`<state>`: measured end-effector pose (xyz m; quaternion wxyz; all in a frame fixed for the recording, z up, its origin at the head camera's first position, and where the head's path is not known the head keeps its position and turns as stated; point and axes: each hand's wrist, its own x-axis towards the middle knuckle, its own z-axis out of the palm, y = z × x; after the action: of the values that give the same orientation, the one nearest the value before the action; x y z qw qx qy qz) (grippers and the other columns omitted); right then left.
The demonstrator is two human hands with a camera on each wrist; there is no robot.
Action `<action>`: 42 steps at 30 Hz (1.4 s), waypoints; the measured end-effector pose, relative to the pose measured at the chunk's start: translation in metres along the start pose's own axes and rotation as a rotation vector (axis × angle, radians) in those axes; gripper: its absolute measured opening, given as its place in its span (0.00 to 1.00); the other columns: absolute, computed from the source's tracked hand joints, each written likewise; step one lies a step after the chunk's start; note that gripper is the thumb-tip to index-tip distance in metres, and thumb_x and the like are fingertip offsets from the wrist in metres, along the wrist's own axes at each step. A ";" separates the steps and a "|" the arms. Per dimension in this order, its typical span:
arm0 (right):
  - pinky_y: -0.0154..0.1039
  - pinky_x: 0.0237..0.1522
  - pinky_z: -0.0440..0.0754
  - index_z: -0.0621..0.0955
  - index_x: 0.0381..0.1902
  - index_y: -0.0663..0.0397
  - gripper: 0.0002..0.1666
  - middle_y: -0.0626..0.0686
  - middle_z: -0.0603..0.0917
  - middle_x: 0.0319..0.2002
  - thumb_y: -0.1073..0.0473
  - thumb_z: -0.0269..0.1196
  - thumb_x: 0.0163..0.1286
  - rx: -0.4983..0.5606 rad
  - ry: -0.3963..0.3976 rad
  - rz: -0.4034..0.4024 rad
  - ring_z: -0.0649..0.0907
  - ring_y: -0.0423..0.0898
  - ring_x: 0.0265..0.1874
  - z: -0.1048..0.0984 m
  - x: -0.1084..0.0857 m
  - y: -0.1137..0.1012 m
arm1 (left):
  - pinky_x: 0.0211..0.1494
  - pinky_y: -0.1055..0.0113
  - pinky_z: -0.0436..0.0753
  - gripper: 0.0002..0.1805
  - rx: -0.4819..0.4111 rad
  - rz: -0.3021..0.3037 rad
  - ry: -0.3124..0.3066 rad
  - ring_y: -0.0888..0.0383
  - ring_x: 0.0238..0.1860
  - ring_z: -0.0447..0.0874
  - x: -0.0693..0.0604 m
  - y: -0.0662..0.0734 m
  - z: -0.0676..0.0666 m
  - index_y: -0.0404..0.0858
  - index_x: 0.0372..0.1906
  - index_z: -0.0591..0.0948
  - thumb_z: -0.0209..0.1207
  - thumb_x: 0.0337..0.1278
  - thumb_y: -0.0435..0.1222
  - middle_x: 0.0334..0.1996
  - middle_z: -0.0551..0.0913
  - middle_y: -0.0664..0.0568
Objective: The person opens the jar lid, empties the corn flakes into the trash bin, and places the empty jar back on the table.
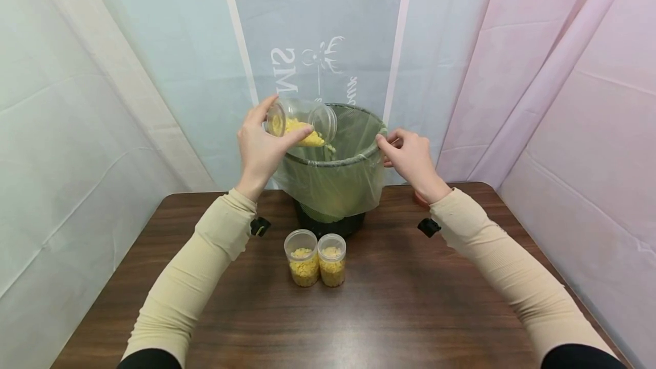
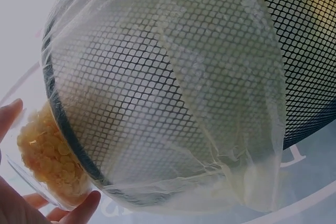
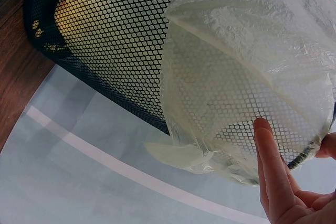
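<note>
My left hand (image 1: 258, 144) grips a clear plastic jar (image 1: 299, 108) on its side, mouth pointing right over the bin. Small yellow pieces (image 1: 306, 134) lie along the jar's lower side, and some are falling into the bin. A black mesh bin (image 2: 310, 51) stands on the table, with a translucent bag (image 1: 333, 187) folded over its rim. At the right of that rim, my right hand (image 1: 410, 155) pinches the bag and edge between thumb and fingers. In the right wrist view, a finger (image 3: 273, 166) lies along the outside of the bag.
Two lidless clear jars (image 1: 303, 266) (image 1: 332, 266), partly filled with yellow pieces, stand side by side in front of the bin. A small reddish object (image 1: 420, 199) is partly hidden behind my right wrist. Pale fabric curtains (image 1: 195, 73) surround the brown wooden table (image 1: 400, 300).
</note>
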<state>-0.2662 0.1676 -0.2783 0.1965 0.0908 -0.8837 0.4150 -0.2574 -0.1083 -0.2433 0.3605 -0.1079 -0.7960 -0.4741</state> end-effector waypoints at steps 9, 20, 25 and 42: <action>0.39 0.27 0.84 0.80 0.32 0.57 0.23 0.57 0.86 0.25 0.41 0.56 0.67 0.007 0.006 0.001 0.87 0.49 0.21 0.001 0.001 0.001 | 0.59 0.66 0.71 0.49 0.020 0.117 0.006 0.58 0.56 0.74 -0.003 0.002 0.003 0.45 0.61 0.76 0.79 0.21 0.53 0.54 0.79 0.51; 0.38 0.27 0.84 0.80 0.32 0.57 0.23 0.58 0.86 0.26 0.41 0.56 0.67 0.019 0.006 0.012 0.86 0.49 0.20 0.002 0.001 0.001 | 0.60 0.66 0.70 0.48 0.020 0.106 0.011 0.59 0.56 0.74 -0.004 0.000 0.002 0.46 0.61 0.76 0.78 0.22 0.52 0.54 0.78 0.51; 0.38 0.26 0.84 0.80 0.32 0.57 0.23 0.57 0.86 0.25 0.42 0.57 0.67 0.018 0.011 0.004 0.86 0.50 0.21 0.002 0.000 0.001 | 0.59 0.65 0.72 0.48 0.029 0.096 0.014 0.58 0.55 0.74 -0.003 0.000 0.003 0.45 0.60 0.76 0.78 0.22 0.54 0.54 0.79 0.51; 0.38 0.26 0.84 0.81 0.32 0.56 0.24 0.56 0.86 0.24 0.40 0.56 0.67 -0.007 0.017 -0.002 0.86 0.44 0.18 0.001 0.000 0.001 | 0.47 0.64 0.72 0.45 0.056 -0.074 -0.007 0.57 0.45 0.74 0.003 0.004 0.003 0.46 0.58 0.78 0.73 0.26 0.62 0.49 0.81 0.53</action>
<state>-0.2668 0.1669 -0.2797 0.2048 0.0876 -0.8833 0.4126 -0.2593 -0.1038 -0.2391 0.3427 -0.0700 -0.8137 -0.4642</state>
